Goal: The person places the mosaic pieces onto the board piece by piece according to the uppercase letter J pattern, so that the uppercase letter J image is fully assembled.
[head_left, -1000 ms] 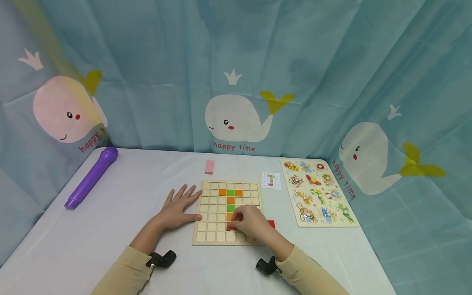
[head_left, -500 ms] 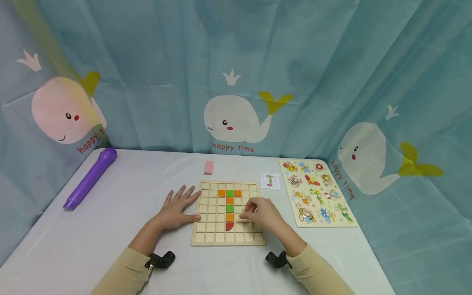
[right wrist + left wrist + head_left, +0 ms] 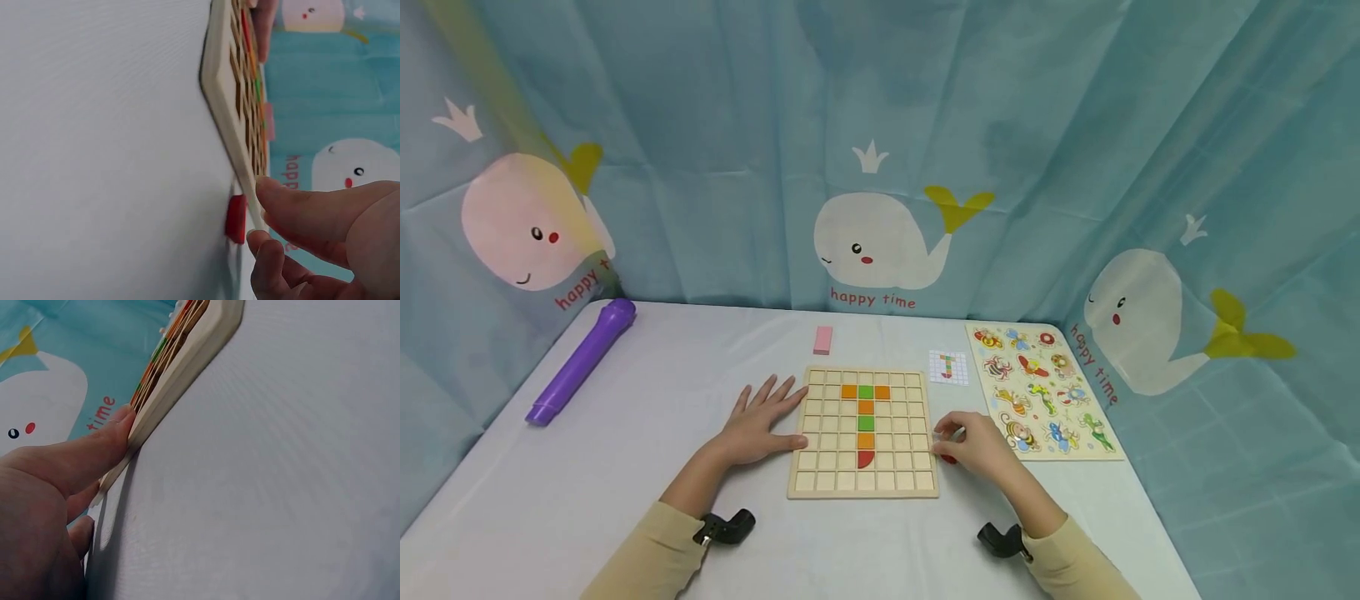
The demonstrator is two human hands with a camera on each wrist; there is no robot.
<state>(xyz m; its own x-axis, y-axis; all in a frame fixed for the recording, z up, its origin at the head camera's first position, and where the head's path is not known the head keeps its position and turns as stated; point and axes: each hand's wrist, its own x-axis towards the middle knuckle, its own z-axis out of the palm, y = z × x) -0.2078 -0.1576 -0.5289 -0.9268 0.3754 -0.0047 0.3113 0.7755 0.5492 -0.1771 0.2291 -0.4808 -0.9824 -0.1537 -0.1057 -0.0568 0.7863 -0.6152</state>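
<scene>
A square wooden grid board (image 3: pixel 827 479) lies on the table. Orange and green square tiles (image 3: pixel 866 423) form a T in its cells, with a red quarter-round tile (image 3: pixel 866 459) at the foot. My left hand (image 3: pixel 760 433) is spread flat, thumb and fingertips at the board's left edge; the left wrist view has the thumb (image 3: pixel 94 450) against that edge. Right of the board, my right hand (image 3: pixel 977 446) is over a loose red piece (image 3: pixel 949 459), partly hidden by the fingers. In the right wrist view this red piece (image 3: pixel 235 219) lies beyond the fingertips, which have nothing between them.
A small card (image 3: pixel 948 367) with a printed grid pattern lies behind the board's right side. An insect picture board (image 3: pixel 1078 446) is farther right. A pink block (image 3: pixel 823 340) stands behind the board, and a purple toy microphone (image 3: pixel 580 362) lies far left.
My right hand has let go of the red quarter-round tile in its cell and moved right, off the board, to the loose red piece. My left hand has stayed in place.
</scene>
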